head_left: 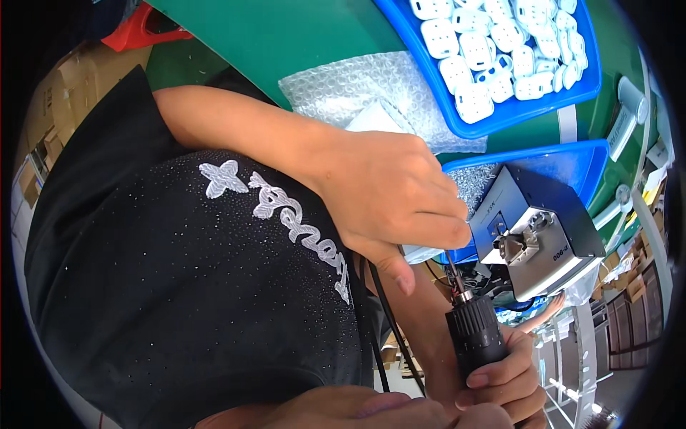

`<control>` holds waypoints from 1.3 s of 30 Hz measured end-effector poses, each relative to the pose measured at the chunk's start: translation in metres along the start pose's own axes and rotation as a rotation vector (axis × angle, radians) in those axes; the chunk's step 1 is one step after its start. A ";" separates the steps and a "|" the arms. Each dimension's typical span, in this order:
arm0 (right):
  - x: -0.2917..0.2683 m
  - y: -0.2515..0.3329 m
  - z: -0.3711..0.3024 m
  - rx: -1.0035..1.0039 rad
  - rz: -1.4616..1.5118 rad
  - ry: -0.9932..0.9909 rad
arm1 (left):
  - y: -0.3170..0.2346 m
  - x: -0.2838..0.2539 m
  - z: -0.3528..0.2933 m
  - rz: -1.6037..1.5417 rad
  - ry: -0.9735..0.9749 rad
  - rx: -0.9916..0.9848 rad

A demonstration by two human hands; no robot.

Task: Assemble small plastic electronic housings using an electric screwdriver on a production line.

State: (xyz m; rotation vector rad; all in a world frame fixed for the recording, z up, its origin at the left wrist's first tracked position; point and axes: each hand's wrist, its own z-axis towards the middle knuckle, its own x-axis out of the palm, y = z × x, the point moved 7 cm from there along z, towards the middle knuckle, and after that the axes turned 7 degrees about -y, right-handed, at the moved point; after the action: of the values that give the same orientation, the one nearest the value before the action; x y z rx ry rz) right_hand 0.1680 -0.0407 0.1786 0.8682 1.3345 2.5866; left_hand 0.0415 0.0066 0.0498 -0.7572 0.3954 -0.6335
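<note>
My right hand [504,382] is wrapped round the black grip of an electric screwdriver [475,332]. The screwdriver's thin bit points up toward the curled fingers of my left hand [396,193], close to its fingertips. Those fingers are bent inward and closed, with the thumb apart below them. A white piece [420,254] shows just beneath the left fingers, mostly covered by the hand; I cannot make out its kind or how it is gripped. Right of that hand stands a grey metal screw feeder [547,250] with an opening in its front.
A blue bin [457,118] of white socket-like housings [475,53] stands at the upper right. Below it, bubble wrap [350,82] lies on the green table [236,32]. Small screws [468,182] fill part of another blue bin [589,168] behind the feeder. Black cables [389,322] hang beside my arm.
</note>
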 end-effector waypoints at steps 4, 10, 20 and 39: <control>0.017 0.003 -0.010 -0.051 -0.064 0.021 | -0.003 0.002 -0.002 -0.024 -0.024 -0.004; 0.015 -0.007 0.003 0.128 0.006 0.016 | -0.012 -0.018 0.004 -0.037 0.122 -0.055; -0.011 -0.079 -0.018 0.340 -0.825 -0.108 | 0.098 -0.155 0.176 0.544 0.143 0.689; -0.014 -0.144 -0.010 0.403 -1.562 0.087 | 0.046 -0.252 0.077 1.177 -0.483 0.082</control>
State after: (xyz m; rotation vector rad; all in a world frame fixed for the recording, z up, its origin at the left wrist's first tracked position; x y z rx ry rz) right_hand 0.1510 0.0356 0.0564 -0.3128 1.5502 1.1386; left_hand -0.0872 0.2371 0.0948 -0.4566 0.2965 0.6277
